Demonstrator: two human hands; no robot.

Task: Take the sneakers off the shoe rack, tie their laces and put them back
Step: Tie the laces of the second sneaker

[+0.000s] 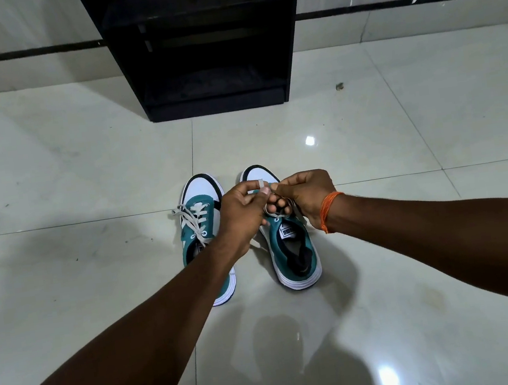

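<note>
Two teal and white sneakers stand side by side on the floor, toes pointing at the rack. The left sneaker has its pale laces lying loose across the tongue. Over the right sneaker both my hands meet. My left hand pinches a strand of the right sneaker's lace between thumb and finger. My right hand, with an orange thread on its wrist, grips the other part of that lace; its fingers hide the eyelets. The black shoe rack stands beyond the shoes against the wall, its lower shelves holding nothing I can make out.
The floor is glossy pale tile with bright light reflections. A small dark speck lies right of the rack. A tiled wall with a dark stripe runs behind the rack.
</note>
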